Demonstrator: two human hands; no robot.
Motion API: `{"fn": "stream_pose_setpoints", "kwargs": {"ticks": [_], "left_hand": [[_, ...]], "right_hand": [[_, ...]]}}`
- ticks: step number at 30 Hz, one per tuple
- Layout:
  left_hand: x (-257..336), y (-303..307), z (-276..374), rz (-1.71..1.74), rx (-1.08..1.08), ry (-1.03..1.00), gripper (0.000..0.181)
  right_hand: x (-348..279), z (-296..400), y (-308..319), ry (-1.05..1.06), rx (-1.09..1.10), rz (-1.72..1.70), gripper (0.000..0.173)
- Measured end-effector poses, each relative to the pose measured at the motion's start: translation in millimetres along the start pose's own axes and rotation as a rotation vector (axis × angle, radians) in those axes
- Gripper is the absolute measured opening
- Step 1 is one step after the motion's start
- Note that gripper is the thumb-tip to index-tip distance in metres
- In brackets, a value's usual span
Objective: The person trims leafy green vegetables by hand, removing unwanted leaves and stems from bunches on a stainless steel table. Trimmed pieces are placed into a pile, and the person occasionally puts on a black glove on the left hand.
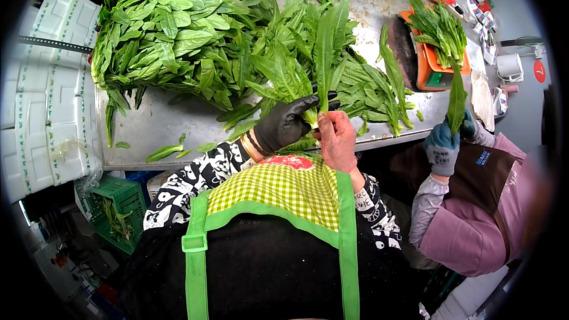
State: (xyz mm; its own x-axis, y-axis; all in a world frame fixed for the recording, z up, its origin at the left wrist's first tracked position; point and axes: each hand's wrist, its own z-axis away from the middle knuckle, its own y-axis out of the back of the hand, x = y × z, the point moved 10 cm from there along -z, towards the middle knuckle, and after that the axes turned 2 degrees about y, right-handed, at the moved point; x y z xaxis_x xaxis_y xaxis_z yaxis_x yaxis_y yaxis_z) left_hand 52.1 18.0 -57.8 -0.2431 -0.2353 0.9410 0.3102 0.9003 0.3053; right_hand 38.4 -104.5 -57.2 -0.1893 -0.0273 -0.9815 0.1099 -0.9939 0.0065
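Observation:
My left hand [286, 122], in a black glove, is closed around the base of a bunch of leafy greens [284, 71] at the metal table's near edge. My bare right hand [338, 138] pinches the lower end of a long green leaf [324, 58], which stands upright beside the bunch. Loose leaves [364, 86] lie spread on the table beyond and to the right of my hands. A large stacked heap of the same greens [178, 31] fills the left part of the table.
At the right, an orange scale [426, 78] carries a bunch of greens. A co-worker's gloved hands [442, 144] hold a leaf near the table edge. White foam boxes [58, 129] are stacked at the left, above a green plastic crate [111, 213]. Loose scraps [164, 153] lie on the metal table [129, 120].

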Motion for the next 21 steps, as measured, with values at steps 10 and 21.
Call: {"fn": "stream_pose_setpoints", "kwargs": {"ticks": [10,21], "left_hand": [[101,49,1,0.193,0.386,0.031,0.044],[50,82,19,0.49,0.475,0.038,0.011]], "right_hand": [[-14,-18,25,0.077,0.155,-0.139,0.019],[-20,-72,-1,0.076,-0.053,0.566,0.048]]}}
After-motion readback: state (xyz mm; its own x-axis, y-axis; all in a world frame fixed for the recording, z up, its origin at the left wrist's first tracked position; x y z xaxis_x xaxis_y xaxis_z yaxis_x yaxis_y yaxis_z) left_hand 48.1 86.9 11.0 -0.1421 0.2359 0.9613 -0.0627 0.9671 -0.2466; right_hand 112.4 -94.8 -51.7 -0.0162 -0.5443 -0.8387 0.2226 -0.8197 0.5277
